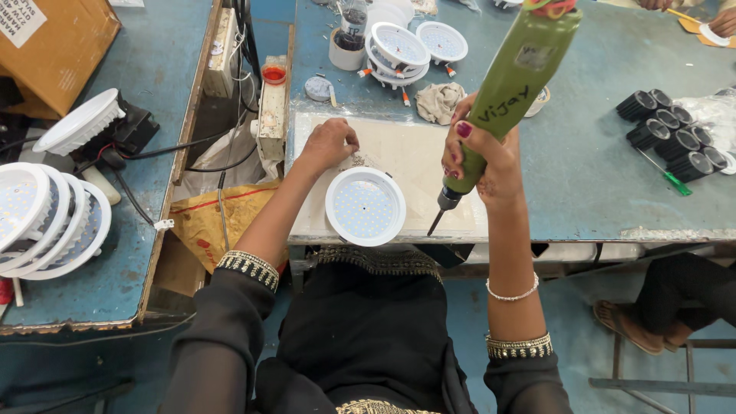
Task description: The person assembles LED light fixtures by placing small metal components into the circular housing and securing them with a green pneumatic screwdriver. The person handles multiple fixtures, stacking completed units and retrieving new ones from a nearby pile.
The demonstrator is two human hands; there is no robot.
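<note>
A round white plastic downlight (365,206), its dotted LED face up, is seen lying on a pale work mat (406,157) at the near edge of the blue-topped desk (598,161). Just beyond it, small loose screws (356,161) are pinched by the curled fingers of the left hand (330,143), while a green cylindrical electric screwdriver (502,100) is gripped upright in the closed right hand (483,157), its bit tip held down just right of the downlight. Farther back, a stack of similar white downlights (400,50), a crumpled beige rag (439,102) and a cluster of black ribbed heat sinks (673,130) are seen.

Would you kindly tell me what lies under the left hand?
The left hand rests on a small pile of screws on the white work mat; whatever the fingers cover is hidden.
</note>
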